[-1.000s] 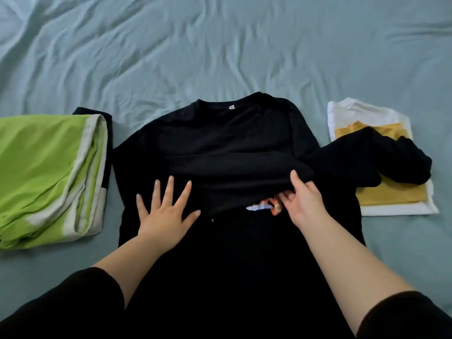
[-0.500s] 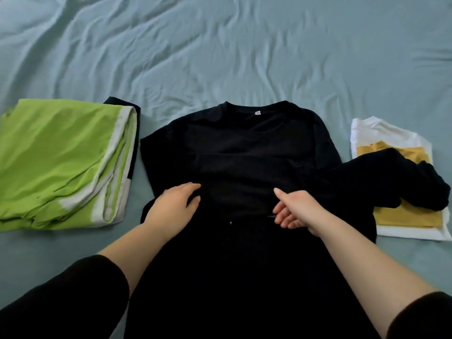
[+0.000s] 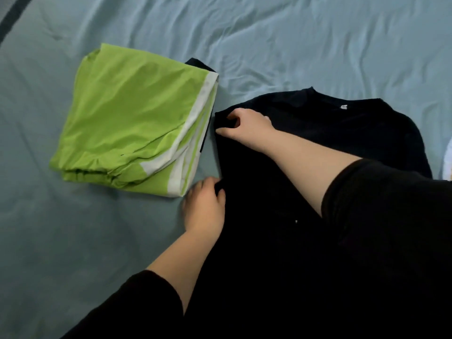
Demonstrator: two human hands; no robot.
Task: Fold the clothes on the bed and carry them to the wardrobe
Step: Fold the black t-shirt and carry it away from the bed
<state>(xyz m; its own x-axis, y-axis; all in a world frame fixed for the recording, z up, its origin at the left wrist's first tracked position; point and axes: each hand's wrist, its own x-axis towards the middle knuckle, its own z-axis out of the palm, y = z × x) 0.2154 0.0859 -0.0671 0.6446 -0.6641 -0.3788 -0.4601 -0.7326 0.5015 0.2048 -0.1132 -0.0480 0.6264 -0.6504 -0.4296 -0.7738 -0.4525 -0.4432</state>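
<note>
Bed sheet (image 3: 293,40): I read blue-grey creased cloth that fills the view under everything else.
Green garment (image 3: 132,123): folded, with white bands along its right edge. It lies flat on the bed sheet at 10 o'clock from the view centre.
Dark cloth (image 3: 198,63): one dark corner shows from under the green garment at its 1 o'clock corner. I cannot tell what piece it is.
Left hand (image 3: 204,207): at 7 o'clock from the view centre, just beside the green garment's near right corner. Its fingers are curled over the left edge of the black sweatshirt (image 3: 342,133), grasping the cloth there.
Right hand (image 3: 249,128): at 1 o'clock from the left hand. Its forearm crosses the sweatshirt from 4 o'clock. Thumb and fingers pinch the cloth at the garment's left shoulder corner.
Black sweatshirt: spread on the bed sheet at 3 o'clock from the green garment, with a narrow strip of sheet between the two. The neckline points to 12 o'clock. The near part merges with other black cloth, so I cannot trace the hem.
Neck label (image 3: 344,106): small white tag inside the collar, at 3 o'clock from the right hand.
White item (image 3: 448,155): a sliver at the 3 o'clock edge of the view. I cannot identify it.
</note>
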